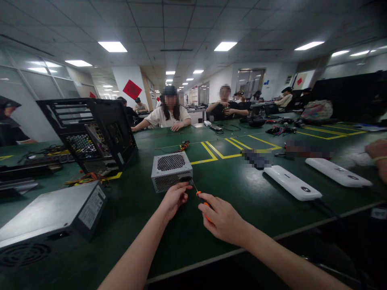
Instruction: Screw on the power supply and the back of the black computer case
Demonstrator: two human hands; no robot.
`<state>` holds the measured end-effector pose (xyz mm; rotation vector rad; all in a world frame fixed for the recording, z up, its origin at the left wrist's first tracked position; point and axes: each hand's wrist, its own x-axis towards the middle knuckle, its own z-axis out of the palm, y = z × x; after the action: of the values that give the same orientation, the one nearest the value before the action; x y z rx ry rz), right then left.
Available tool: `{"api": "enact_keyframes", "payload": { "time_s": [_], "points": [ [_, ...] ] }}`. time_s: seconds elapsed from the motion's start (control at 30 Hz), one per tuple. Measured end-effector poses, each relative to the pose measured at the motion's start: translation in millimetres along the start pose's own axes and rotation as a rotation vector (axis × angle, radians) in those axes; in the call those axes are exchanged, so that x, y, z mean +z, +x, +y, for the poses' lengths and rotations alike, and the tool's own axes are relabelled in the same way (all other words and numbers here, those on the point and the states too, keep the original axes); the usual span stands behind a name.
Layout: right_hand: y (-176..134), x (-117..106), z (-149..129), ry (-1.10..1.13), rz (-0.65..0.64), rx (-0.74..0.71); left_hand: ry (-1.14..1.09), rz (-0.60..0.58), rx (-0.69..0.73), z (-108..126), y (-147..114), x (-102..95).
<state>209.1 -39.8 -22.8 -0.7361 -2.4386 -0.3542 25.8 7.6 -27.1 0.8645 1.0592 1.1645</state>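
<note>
Orange-black screwdriver (198,193) clamped in right hand (222,217); tip by near right corner of power supply (171,173), on green table (236,181); left hand (174,199) apart from right, fingers at same corner, pinch cannot be told; poor angle might make tip slip, jab left hand; farther left, open case (107,129), parts inside too dim to name.
</note>
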Motion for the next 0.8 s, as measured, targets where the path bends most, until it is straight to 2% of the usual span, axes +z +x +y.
{"api": "enact_keyframes", "payload": {
  "time_s": [0.07, 0.27, 0.53, 0.8],
  "points": [
    [0.0, 0.3, -0.7, -0.001, -0.011, -0.021, -0.036, 0.008, -0.016, 1.0, 0.2, 0.3],
    [-1.7, 3.7, 2.9, -0.086, 0.115, -0.006, -0.105, -0.003, -0.055, 1.5, 0.9, -1.5],
    [3.1, -1.9, -4.1, -0.042, 0.009, -0.051, -0.122, -0.015, -0.05, 0.3, 1.7, -3.0],
    [0.9, 1.8, 1.1, -0.127, 0.084, -0.075, -0.114, -0.016, -0.046, 0.9, 1.0, -2.2]
  ]
}}
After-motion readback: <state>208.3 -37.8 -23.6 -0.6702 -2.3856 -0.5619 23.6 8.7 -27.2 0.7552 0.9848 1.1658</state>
